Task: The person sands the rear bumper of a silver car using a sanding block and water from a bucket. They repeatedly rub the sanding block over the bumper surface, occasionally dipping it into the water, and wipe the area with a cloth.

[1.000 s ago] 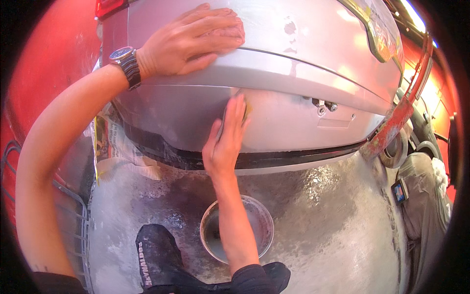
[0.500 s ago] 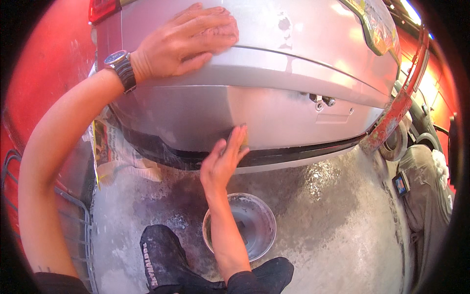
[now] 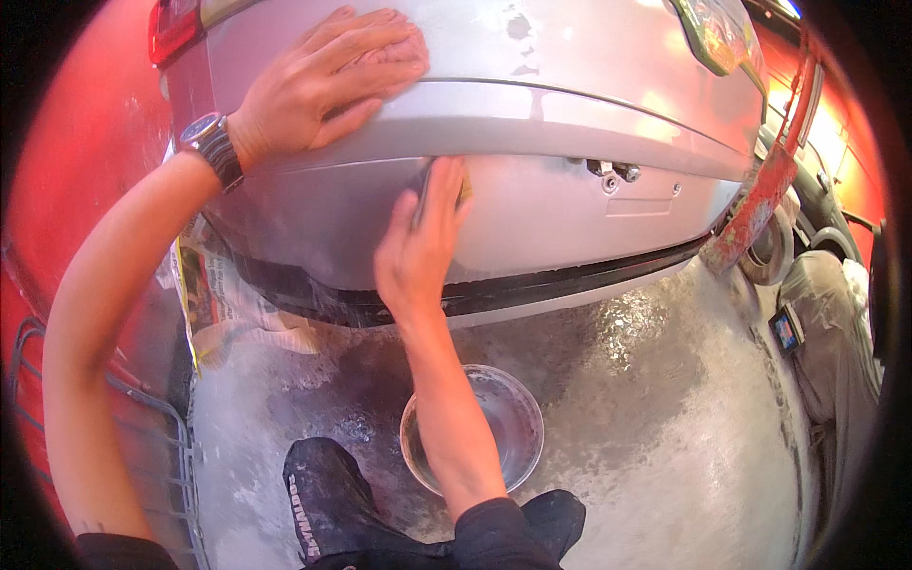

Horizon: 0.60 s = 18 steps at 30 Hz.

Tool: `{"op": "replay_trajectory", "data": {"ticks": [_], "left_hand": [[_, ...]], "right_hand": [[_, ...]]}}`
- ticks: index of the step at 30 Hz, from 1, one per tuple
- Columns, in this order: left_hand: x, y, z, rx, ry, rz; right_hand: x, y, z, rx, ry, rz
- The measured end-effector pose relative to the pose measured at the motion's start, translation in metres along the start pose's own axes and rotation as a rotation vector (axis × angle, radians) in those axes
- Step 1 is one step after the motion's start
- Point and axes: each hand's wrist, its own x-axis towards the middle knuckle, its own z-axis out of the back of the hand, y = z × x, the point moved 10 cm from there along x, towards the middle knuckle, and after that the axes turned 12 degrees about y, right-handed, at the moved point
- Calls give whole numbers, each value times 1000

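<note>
A silver car's rear bumper [image 3: 541, 223] spans the view, below the tailgate [image 3: 608, 57]. My left hand [image 3: 309, 90], with a watch [image 3: 211, 147] on the wrist, presses a wet pinkish cloth [image 3: 404, 52] flat to the bodywork at the upper left. Lower down, my right hand [image 3: 418, 252] holds a thin sanding pad [image 3: 465, 185] against the bumper face, just under its crease line. The pad shows a dark side and a yellowish edge; my fingers cover most of it. Around it the paint looks dull and wet.
Between my feet on the wet concrete floor [image 3: 646, 408] stands a metal basin [image 3: 521, 418]. Masking newspaper [image 3: 223, 290] hangs at the left corner, near a wire rack [image 3: 152, 399]. A worn red bar [image 3: 760, 204] and a cloth-covered object [image 3: 826, 313] are on the right.
My right hand has slid the pad up the bumper, from near the black lower strip to the crease. The left hand stays on the cloth, and the whole view has shifted slightly.
</note>
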Motion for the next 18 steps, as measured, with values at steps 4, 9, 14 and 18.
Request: {"op": "replay_trajectory", "data": {"ticks": [4,9,14,18], "left_hand": [[1,3,1,-11,15,6],[4,0,1,-9,38,-8],[3,1,3,-42,32,27],[8,0,3,-30,43,35]], "right_hand": [[-54,-32,1,-107,140,0],[9,-53,18,-185,23,-157],[1,-59,18,-228,71,-137],[20,-79,40,-305,-9,-223]]}}
